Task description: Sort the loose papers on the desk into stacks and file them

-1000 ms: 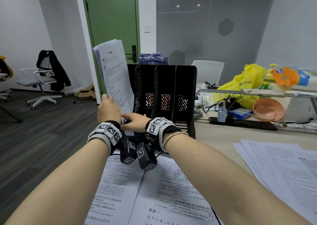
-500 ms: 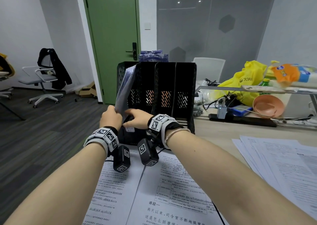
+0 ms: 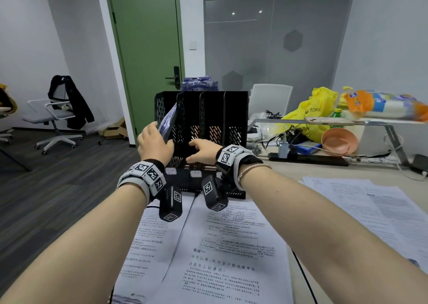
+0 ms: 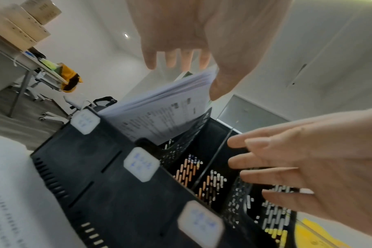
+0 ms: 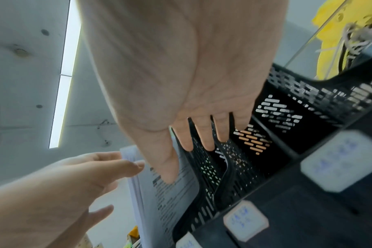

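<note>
A black file rack point(image 3: 234, 109) with several slots stands at the desk's far edge. My left hand point(image 3: 154, 145) pinches a stack of papers point(image 3: 167, 124) by its near edge; the stack leans in the rack's leftmost slot. In the left wrist view the thumb of the left hand point(image 4: 181, 33) lies on the stack's point(image 4: 159, 115) printed face. My right hand point(image 3: 201, 150) is flat with straight fingers at the divider beside that slot. The right wrist view shows the right hand point(image 5: 181, 67) with its thumb against the stack point(image 5: 170, 193). Loose printed sheets point(image 3: 231, 245) lie on the desk below my arms.
More sheets point(image 3: 382, 206) are fanned out at the right. Behind them are a black power strip point(image 3: 308, 159), a pink bowl point(image 3: 338, 141), a yellow bag point(image 3: 310, 116) and a riser shelf point(image 3: 347, 121) with snack packs. White labels point(image 4: 141, 164) mark the rack's slots. An office chair point(image 3: 53, 118) stands left.
The stack, held upright above the rack a second ago, has been lowered into the leftmost slot. My right hand has shifted from the stack's bottom to the rack's divider.
</note>
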{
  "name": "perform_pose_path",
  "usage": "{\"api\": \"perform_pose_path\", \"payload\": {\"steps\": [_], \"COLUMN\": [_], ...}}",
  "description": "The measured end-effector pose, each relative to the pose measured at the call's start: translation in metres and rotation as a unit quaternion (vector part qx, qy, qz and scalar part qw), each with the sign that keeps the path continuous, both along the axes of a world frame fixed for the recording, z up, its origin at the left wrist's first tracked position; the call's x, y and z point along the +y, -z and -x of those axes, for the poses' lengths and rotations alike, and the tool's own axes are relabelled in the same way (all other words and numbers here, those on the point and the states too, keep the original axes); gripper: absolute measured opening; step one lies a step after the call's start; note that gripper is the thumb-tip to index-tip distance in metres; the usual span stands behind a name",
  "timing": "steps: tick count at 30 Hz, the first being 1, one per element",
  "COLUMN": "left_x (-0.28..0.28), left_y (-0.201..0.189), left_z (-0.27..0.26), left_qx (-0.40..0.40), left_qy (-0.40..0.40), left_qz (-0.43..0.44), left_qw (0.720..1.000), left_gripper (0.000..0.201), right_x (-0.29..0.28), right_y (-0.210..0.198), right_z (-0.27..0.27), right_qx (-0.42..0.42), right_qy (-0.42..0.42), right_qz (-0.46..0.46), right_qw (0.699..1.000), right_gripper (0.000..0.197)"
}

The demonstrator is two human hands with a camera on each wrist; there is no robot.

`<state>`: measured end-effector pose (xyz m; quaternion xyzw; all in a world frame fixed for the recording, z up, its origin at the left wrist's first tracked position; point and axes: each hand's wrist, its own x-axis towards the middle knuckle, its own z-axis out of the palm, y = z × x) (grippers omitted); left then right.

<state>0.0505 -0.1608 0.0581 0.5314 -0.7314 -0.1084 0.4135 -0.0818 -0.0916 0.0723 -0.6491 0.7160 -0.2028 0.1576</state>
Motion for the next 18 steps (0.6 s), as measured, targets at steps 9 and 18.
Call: {"api": "perform_pose_path", "payload": {"steps": [9,18], "left_x": [0.071,0.131], "left_y": [-0.025,-0.019], "left_z": [0.036,0.106], "left_qx": [0.019,0.000], "left_qy": [0.081,0.241], "left_qz": [0.024,-0.099], "left_qw": [0.996,0.966], "left_gripper": [0.044,0.044], "right_x": [0.073,0.164], "right_y": [-0.017,-0.020], "right_z": [0.047,0.105], "right_qx": [0.028,0.048], "right_qy": [0.073,0.147], "right_qz": [0.007,-0.014], "right_qw": [0.997,0.988], "right_gripper": [0.060,0.048]}}
